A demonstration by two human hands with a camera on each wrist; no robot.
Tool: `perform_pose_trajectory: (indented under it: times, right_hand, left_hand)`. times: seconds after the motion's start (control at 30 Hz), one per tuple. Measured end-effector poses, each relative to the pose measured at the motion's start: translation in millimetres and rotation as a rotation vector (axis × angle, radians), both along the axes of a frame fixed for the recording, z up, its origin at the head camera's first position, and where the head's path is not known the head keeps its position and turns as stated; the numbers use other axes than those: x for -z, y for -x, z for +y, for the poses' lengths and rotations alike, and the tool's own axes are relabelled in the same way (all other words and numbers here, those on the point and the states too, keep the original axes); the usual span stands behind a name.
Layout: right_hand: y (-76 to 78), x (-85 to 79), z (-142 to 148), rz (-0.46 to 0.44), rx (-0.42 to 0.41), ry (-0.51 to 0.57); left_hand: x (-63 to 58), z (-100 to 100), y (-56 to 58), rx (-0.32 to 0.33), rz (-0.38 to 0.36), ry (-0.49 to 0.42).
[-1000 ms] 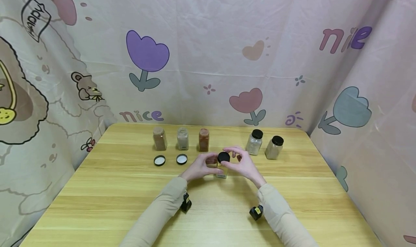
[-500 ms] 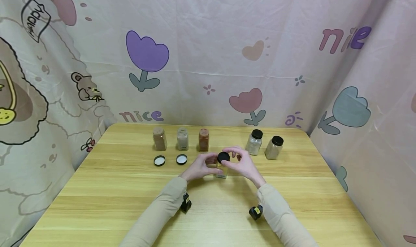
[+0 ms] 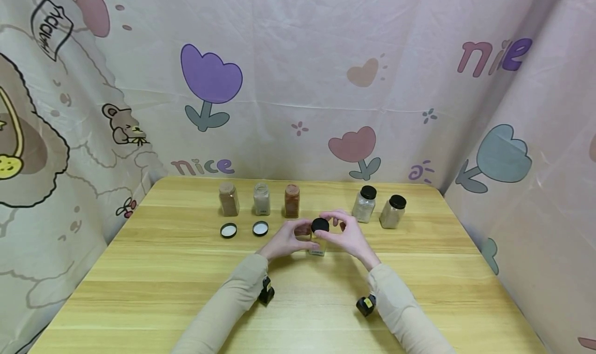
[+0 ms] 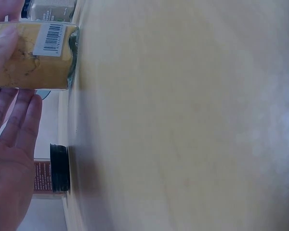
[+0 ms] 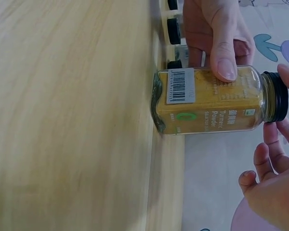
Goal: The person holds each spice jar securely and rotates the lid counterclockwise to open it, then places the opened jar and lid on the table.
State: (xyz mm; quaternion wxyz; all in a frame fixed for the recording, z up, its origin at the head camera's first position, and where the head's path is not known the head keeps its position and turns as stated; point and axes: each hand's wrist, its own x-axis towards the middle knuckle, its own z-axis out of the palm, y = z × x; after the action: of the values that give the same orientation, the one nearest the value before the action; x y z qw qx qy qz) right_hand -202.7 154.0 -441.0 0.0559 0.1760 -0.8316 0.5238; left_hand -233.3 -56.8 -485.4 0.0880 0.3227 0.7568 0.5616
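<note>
A square glass spice jar of yellow turmeric powder [image 5: 207, 122] stands upright between both hands in the middle of the table. My left hand [image 3: 287, 239] grips its body from the left, thumb on the near side. From the right, my right hand [image 3: 350, 237] pinches the round black lid [image 5: 278, 96] with thumb and fingers. That lid sits on the jar's neck. In the left wrist view the jar's base is level with the tabletop; whether it touches, I cannot tell.
Behind the left hand stand three lidless jars: brown [image 3: 229, 203], pale grey [image 3: 262, 203] and reddish [image 3: 292, 204]. Black lids [image 3: 228, 230] lie before them; another lid [image 4: 60, 168] shows near the reddish jar. Two black-capped jars [image 3: 364, 207] stand at right. Printed cloth [image 3: 298, 85] hangs behind.
</note>
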Motion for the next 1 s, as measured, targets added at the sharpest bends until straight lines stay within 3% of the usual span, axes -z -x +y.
perform_pose_trajectory:
  times: [0.3, 0.67, 1.0]
  right_hand:
    - [0.4, 0.3, 1.1, 0.048, -0.041, -0.005]
    - [-0.7, 0.2, -0.9, 0.03, 0.006, -0.012]
    - [-1.0, -0.2, -1.8, 0.056, -0.028, -0.005]
  left_hand:
    - [-2.2, -1.2, -1.2, -0.012, -0.01, 0.026]
    - [-1.3, -1.2, -1.3, 0.003, -0.017, 0.017]
    - [-2.2, -0.8, -1.9, -0.011, -0.021, 0.029]
